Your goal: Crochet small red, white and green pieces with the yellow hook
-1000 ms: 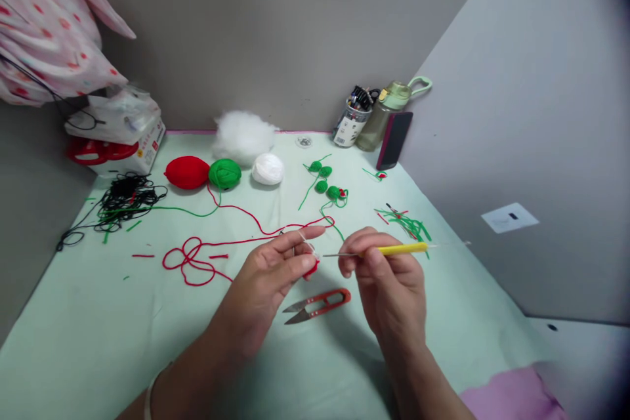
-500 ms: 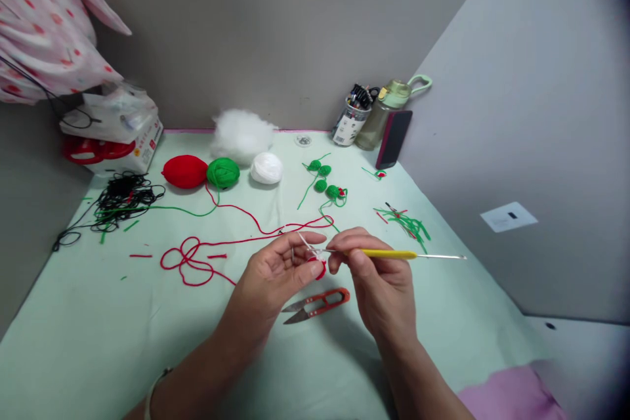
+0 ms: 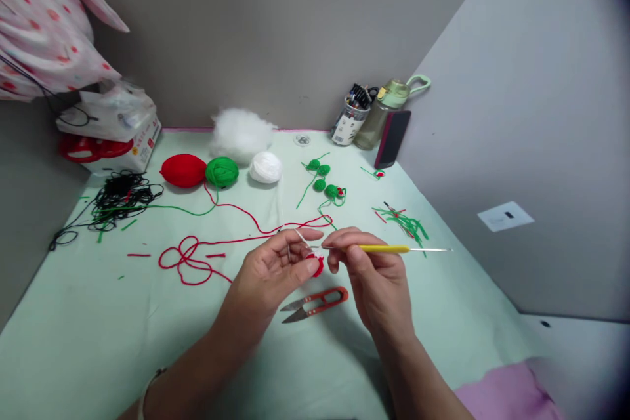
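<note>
Between thumb and fingers, my left hand (image 3: 273, 272) pinches a small red and white crochet piece (image 3: 317, 266), with white yarn (image 3: 301, 237) running up over the index finger. My right hand (image 3: 374, 275) grips a crochet hook (image 3: 384, 249) by its yellow handle; one metal end points left into the work, the other sticks out to the right. The hook's tip at the stitches is too small to make out. Below the hands lie orange-handled thread snips (image 3: 317, 304), blades toward the left.
Red (image 3: 184, 170), green (image 3: 222, 172) and white (image 3: 266, 167) yarn balls sit behind, near white stuffing (image 3: 243, 136). Loose red yarn (image 3: 187, 261) loops at left beside tangled black yarn (image 3: 123, 197). Small green crocheted balls (image 3: 319, 185), yarn scraps (image 3: 406, 222), a phone (image 3: 392, 139) and a bottle (image 3: 377, 118) stand further right.
The hook has slid left, its tip drawn closer in at the work, and more of the red piece shows. The whole view has shifted slightly.
</note>
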`<state>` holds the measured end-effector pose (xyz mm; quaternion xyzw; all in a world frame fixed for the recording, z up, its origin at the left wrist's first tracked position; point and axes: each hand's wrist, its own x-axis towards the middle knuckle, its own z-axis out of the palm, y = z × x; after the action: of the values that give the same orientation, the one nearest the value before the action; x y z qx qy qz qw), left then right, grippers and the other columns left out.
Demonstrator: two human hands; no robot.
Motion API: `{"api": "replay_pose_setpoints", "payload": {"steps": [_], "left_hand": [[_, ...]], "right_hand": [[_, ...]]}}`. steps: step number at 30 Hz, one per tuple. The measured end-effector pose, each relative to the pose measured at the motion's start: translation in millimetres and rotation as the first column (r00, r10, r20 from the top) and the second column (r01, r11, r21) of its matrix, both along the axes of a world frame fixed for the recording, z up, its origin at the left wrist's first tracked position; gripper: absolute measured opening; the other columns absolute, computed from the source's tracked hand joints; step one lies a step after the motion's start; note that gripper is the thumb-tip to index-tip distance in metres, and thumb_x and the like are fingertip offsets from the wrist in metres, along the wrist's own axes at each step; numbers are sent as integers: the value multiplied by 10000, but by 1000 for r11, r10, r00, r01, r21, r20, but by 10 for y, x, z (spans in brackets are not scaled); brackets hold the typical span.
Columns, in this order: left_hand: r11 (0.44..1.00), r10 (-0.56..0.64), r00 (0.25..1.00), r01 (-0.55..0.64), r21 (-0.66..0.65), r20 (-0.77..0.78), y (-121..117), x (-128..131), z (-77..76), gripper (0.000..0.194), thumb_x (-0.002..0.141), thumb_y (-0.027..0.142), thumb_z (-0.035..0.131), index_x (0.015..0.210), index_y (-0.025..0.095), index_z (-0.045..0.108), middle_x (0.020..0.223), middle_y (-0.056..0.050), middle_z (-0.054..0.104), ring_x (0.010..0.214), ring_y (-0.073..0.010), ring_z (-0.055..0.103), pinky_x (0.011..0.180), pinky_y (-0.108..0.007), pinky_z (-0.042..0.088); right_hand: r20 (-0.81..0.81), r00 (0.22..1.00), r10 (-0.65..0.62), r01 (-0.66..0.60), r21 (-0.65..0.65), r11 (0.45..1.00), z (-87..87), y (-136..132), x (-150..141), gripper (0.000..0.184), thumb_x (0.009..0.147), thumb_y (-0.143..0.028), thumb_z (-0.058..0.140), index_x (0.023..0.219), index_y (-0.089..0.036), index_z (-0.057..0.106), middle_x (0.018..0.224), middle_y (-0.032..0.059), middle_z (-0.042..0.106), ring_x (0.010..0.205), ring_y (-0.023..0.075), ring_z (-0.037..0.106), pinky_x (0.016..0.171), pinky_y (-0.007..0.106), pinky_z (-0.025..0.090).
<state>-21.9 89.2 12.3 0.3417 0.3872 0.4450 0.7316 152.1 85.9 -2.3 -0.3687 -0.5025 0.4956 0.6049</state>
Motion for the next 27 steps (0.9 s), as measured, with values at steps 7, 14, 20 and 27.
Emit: {"api": "replay_pose_setpoints", "payload": {"steps": [7, 14, 20, 27], "left_hand": [[999, 22, 999, -20, -39, 41, 36, 10, -16, 114, 857, 301, 814, 946, 237, 783, 808, 22, 631, 769, -118, 570, 757, -238, 446], [998, 5, 999, -2, -56, 46, 26, 11, 26, 100, 842, 301, 818, 875, 224, 763, 777, 24, 637, 760, -124, 571, 743, -244, 430], [997, 14, 998, -9, -77, 61, 47, 31, 51, 117, 828, 297, 835, 847, 215, 754, 792, 25, 655, 751, -124, 578, 742, -251, 435], [996, 21, 998, -16, -90, 57, 38, 20, 66, 139, 812, 298, 846, 840, 208, 744, 775, 22, 656, 749, -129, 577, 738, -254, 434]], "right_hand": [[-16, 984, -176, 176, 57, 983, 31, 3, 15, 169, 1014, -271, 652, 963, -248, 812, 932, 26, 696, 667, 113, 644, 582, 267, 513], [38, 996, -77, 72, 124, 990, 20, -36, 8, 172, 1025, -244, 632, 1017, -242, 803, 919, 38, 692, 730, 143, 631, 647, 309, 518], [63, 993, -100, 92, 113, 989, 27, -52, 8, 184, 1029, -244, 621, 1020, -256, 805, 936, 46, 695, 738, 157, 622, 645, 324, 518], [65, 992, -106, 99, 109, 989, 41, -50, 8, 188, 1029, -243, 620, 1013, -260, 806, 933, 44, 690, 725, 155, 617, 638, 321, 512]]}}
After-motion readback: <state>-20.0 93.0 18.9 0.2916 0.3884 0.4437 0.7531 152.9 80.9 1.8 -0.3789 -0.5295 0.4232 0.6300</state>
